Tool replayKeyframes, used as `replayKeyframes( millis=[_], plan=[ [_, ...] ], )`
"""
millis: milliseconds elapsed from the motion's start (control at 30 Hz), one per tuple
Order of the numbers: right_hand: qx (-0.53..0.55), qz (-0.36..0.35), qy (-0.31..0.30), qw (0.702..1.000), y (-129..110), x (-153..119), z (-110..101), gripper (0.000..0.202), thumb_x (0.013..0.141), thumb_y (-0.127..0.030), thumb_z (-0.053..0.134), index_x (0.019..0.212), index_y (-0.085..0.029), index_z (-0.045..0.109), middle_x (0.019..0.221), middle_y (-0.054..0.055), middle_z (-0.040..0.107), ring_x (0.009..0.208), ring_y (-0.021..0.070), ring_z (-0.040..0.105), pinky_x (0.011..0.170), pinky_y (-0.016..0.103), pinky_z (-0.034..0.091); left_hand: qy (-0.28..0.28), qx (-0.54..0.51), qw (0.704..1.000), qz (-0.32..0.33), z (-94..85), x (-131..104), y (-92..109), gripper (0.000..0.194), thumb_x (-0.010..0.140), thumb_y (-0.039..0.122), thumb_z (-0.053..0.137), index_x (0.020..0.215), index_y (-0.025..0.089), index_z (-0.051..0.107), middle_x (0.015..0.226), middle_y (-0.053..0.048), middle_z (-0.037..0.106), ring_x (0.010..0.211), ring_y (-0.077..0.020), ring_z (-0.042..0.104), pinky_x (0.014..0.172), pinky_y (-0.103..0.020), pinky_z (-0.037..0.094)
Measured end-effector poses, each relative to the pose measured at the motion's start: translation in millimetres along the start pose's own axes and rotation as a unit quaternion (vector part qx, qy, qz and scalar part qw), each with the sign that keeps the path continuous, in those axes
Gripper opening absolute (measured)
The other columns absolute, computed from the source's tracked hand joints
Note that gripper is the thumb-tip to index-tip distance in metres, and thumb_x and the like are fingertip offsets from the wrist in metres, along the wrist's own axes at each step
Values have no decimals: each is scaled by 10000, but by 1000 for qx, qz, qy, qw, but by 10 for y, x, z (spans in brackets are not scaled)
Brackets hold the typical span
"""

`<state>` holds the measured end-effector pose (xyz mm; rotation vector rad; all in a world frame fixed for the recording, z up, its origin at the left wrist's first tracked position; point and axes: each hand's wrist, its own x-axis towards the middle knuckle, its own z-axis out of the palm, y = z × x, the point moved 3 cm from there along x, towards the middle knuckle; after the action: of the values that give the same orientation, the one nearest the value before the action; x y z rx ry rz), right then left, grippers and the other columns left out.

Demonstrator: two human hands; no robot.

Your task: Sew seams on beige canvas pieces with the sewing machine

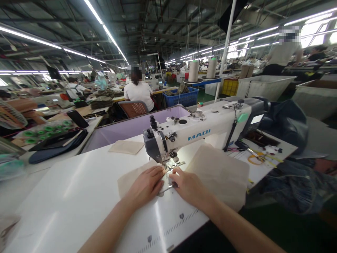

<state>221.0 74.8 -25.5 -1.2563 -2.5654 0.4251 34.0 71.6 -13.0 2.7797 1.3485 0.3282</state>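
Observation:
A white sewing machine [200,117] stands on the white table [79,189], its lit needle area just beyond my fingertips. My left hand [147,181] lies flat, fingers stretched together, on a beige fabric piece [126,181] left of the presser foot. Close to the needle plate, my right hand [191,186] has its fingers curled and thumb bent in. What sits between those fingertips is hidden. A larger beige fabric panel [218,172] spreads under the machine arm, to the right of my right hand. Farther back on the left is another flat beige piece [126,147].
Yellow-handled scissors [255,157] and small tools lie right of the machine. A lilac-walled bin [113,130] borders the table's far side. Two thread cones [193,71] stand behind the machine. A seated person [139,93] works ahead; denim [297,189] hangs at lower right.

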Motion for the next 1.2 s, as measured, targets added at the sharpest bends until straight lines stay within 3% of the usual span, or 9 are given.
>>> replayKeyframes(
  millis=[233,467,633,767,867,967,1067,1200],
  plan=[
    [-3,-1,13,1000,34,-19,47,161,942,-195,536,1066,-226,635,1182,38,643,857,190,672,680,282,445,13,-1,1000,-8,22,72,-167,381,1020,329,430,1295,182,649,1332,-107,667,1223,-268,616,1072,-436,510],
    [9,-2,18,1000,27,-51,80,170,942,-206,540,1086,-228,628,1179,34,635,839,181,667,661,274,437,18,-16,1000,2,30,76,-150,367,1020,318,430,1258,188,677,1310,-100,679,1208,-268,616,1070,-441,502],
    [7,9,8,1000,-9,-74,91,217,931,-186,545,1119,-220,648,1180,45,630,853,192,675,697,283,465,28,-80,995,-51,1,110,-243,389,1015,260,377,1169,204,729,1222,-80,726,1113,-245,661,1026,-428,531],
    [26,28,-1,999,-74,-165,89,298,933,-153,516,1181,-223,667,1151,55,645,876,215,688,725,301,490,15,-150,985,-81,-38,66,-339,408,992,215,367,1198,223,719,1263,-62,711,1148,-220,653,1054,-395,517],
    [59,36,-11,998,-102,-260,91,317,945,-150,498,1199,-218,677,1115,62,679,890,231,699,760,319,508,-11,-113,990,-82,-76,-6,-292,356,1001,265,415,1218,226,695,1319,-74,668,1202,-226,612,1080,-391,487],
    [130,56,-3,990,-77,-341,102,355,928,-138,523,1250,-198,657,1132,72,717,979,237,703,850,324,513,-71,24,978,-193,-107,-105,-204,288,994,334,478,1142,188,678,1221,-124,666,1149,-270,613,955,-396,541],
    [202,89,24,975,-22,-381,110,367,937,-178,531,1288,-190,635,1182,83,729,1067,237,689,910,321,501,-136,133,923,-336,-140,-244,-102,307,1020,352,414,1067,149,639,1094,-145,651,1010,-280,657,788,-372,561],
    [255,133,47,957,21,-352,102,318,978,-256,495,1259,-210,638,1089,71,751,997,225,703,876,322,502,-168,150,896,-383,-157,-387,27,388,1051,353,293,1066,116,600,1052,-145,632,876,-265,708,708,-357,549]
  ],
)
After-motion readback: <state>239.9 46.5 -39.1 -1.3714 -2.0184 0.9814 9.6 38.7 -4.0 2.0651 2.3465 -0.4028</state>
